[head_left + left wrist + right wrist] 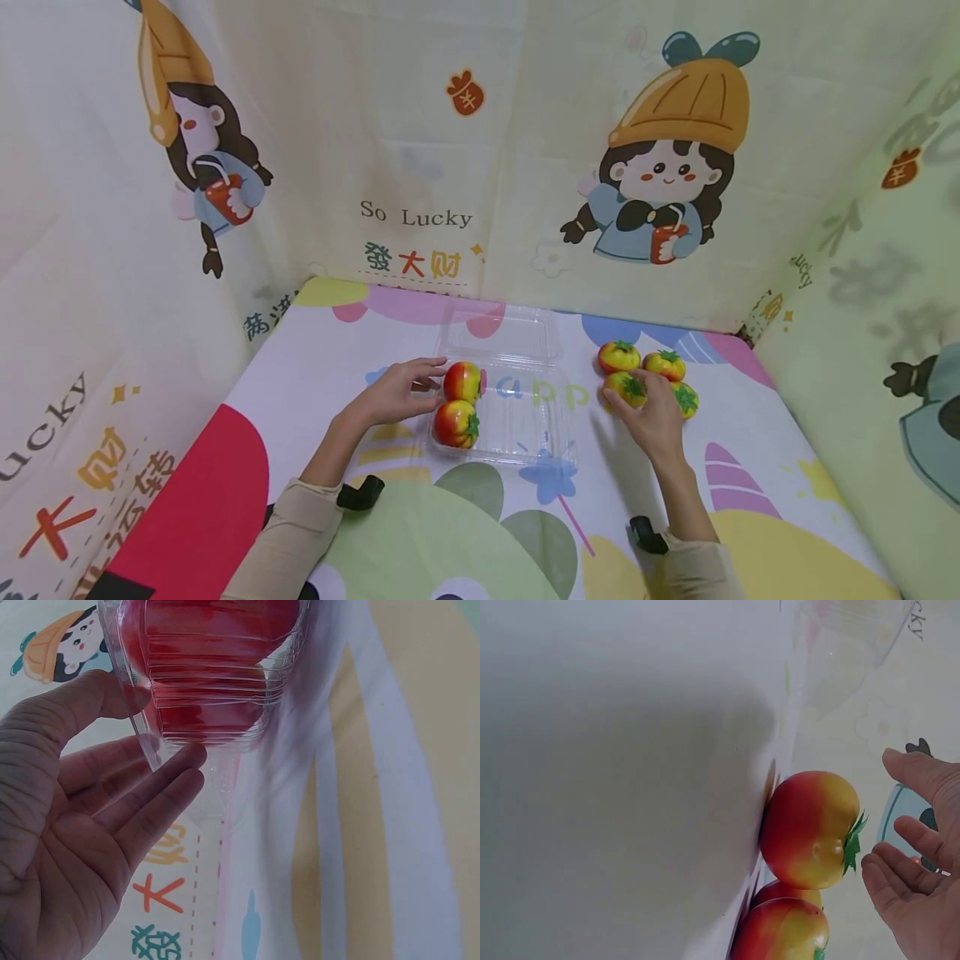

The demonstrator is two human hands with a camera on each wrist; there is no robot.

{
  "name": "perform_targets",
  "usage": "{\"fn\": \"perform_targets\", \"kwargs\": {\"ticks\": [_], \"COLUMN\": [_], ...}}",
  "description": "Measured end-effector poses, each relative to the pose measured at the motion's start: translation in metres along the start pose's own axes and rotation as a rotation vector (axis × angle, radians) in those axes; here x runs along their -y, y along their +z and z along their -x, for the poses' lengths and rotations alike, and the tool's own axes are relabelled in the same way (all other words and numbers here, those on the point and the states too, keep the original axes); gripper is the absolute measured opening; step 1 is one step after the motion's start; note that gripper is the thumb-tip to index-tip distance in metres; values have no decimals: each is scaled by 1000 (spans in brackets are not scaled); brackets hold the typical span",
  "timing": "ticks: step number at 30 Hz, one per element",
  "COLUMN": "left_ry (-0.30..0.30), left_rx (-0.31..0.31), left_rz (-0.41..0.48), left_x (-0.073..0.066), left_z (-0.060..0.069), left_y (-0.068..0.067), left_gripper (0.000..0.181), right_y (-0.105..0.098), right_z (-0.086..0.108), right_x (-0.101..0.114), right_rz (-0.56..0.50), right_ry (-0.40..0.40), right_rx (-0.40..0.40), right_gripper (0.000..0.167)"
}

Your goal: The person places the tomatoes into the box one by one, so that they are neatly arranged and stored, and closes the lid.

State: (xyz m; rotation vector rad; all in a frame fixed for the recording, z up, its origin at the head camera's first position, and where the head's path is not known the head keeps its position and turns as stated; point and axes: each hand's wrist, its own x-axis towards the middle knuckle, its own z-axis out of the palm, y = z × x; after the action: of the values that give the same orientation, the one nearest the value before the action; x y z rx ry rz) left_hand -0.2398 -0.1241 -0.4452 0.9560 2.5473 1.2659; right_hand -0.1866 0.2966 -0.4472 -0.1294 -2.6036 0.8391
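A clear plastic clamshell box (517, 425) lies with its lid folded back. Two red-and-yellow tomato-like fruits, one (461, 381) behind the other (454, 423), sit along its left side. My left hand (397, 393) holds the box's left rim, thumb on one side and fingers on the other, as the left wrist view shows. Over at the right, my right hand (658, 417) is above the nearest fruit (624, 388) of a small group. In the right wrist view its fingers (900, 874) are loosely bent and apart from the fruit (810, 829), with nothing between them.
Several more such fruits, among them one at the back left (618, 356) and one at the back right (664, 364), stand close together. The box's lid (501, 333) lies towards the back wall (525, 167). A printed cloth (420, 517) covers the table.
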Motion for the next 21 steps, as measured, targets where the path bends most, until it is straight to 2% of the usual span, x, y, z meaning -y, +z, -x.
{"fn": "perform_targets", "kwargs": {"ticks": [7,15,21], "left_ry": [-10,-8,-24], "left_rx": [7,5,8], "left_rz": [2,18,17], "left_x": [0,2,1], "left_z": [-2,-1,-1], "left_y": [0,-1,0], "left_gripper": [53,54,55], "right_y": [-2,3,4], "right_z": [-6,-11,-11], "right_x": [-3,-9,-12], "right_rz": [17,78,90], "right_ry": [42,-14,-17], "right_rx": [61,131,162], "right_gripper": [61,62,56]}}
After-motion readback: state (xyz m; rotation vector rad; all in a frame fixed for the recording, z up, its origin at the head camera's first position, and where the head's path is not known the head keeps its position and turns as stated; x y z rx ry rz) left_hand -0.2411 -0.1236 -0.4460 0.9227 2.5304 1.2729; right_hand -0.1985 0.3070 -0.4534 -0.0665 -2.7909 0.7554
